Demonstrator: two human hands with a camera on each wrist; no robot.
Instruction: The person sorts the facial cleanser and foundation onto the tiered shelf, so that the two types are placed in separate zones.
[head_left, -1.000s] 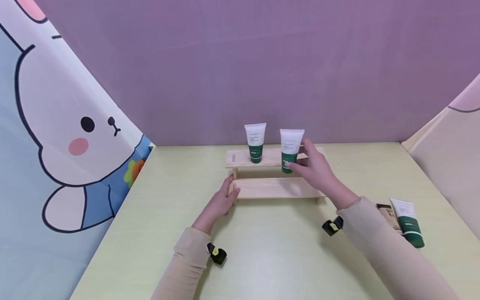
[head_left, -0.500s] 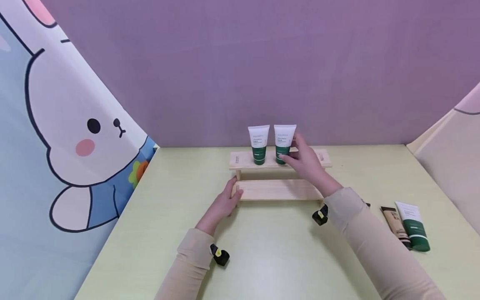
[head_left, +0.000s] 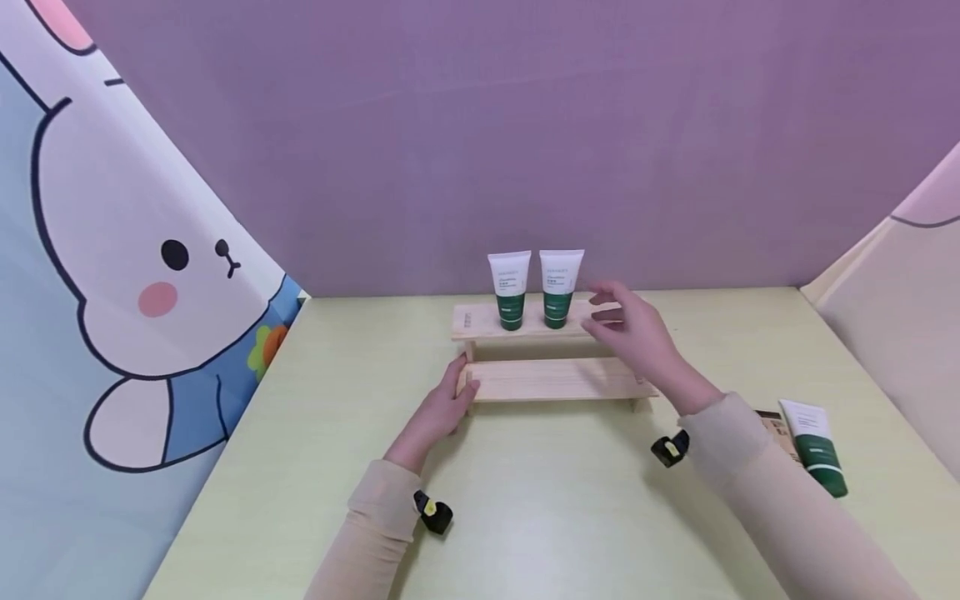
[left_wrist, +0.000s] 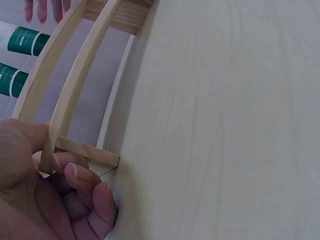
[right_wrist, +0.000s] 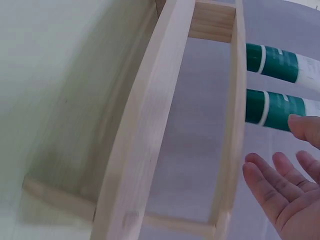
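A two-tier wooden rack (head_left: 558, 381) stands on the pale table. On its upper shelf two white-and-green squeeze tubes, the left tube (head_left: 511, 290) and the right tube (head_left: 558, 288), stand upright on their green caps, side by side with a narrow gap. My left hand (head_left: 441, 408) grips the rack's left end, thumb by the lower shelf and fingers curled around the side leg, as the left wrist view shows. Just right of the right tube is my right hand (head_left: 637, 335), fingers spread and relaxed, holding nothing; the right wrist view shows its fingers (right_wrist: 272, 192) apart from the tube.
At the right of the table (head_left: 555, 517) another white-and-green tube (head_left: 817, 450) lies flat, beside a brown tube (head_left: 778, 433) partly hidden by my right sleeve. A purple wall (head_left: 555, 125) rises behind the rack; a rabbit-print cloth (head_left: 112, 250) hangs at left.
My right hand brought the second tube left onto the upper shelf beside the first, let go of it and drew back to the right. My left hand has kept its grip on the rack.
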